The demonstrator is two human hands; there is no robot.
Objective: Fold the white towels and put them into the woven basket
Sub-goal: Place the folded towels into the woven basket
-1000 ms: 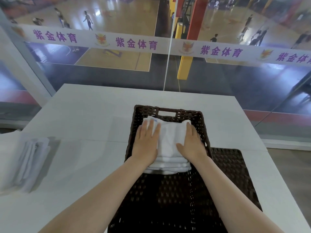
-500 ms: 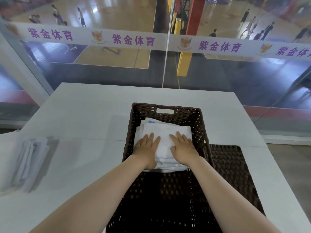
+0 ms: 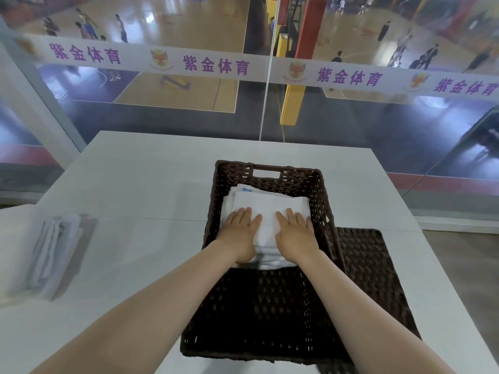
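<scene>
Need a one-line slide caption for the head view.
Both hands, left and right, press flat on folded white towels inside the woven basket.

There is only one view, from a camera on the person's head, looking forward and steeply down over the white table (image 3: 140, 184). It sits close above the near edge, so both bare forearms run up from the bottom corners of the picture to the left hand (image 3: 239, 233) and right hand (image 3: 295, 233) near the middle. The dark brown woven basket (image 3: 321, 190) fills the lower centre, its far handle wall pointing away from the camera. The table's far edge crosses about a third of the way down; above it the lens faces a glass wall (image 3: 351, 125) overlooking a sports court. The wide angle bends the table's side edges outward.
</scene>
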